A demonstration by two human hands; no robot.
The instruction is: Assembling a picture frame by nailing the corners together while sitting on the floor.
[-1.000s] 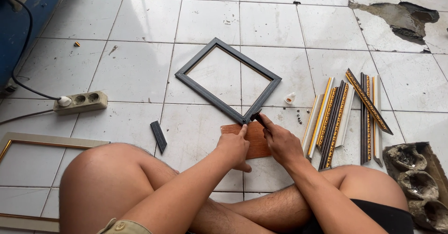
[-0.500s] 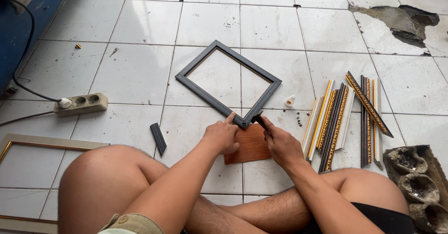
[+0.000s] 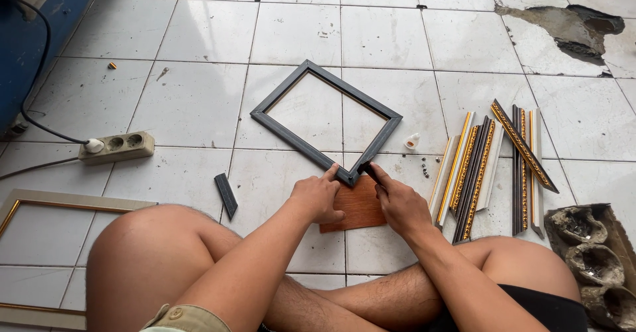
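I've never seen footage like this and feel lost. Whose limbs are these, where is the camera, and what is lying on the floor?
The camera sits on a person's head and looks down, so you see their own arms and crossed legs. They sit on a tiled floor. The left hand and right hand press on the near corner of a dark frame, which rests on a brown board. The right hand seems to grip a small dark tool, too small to identify. To the right lie moulding strips; to the left, a power strip and a pale frame.
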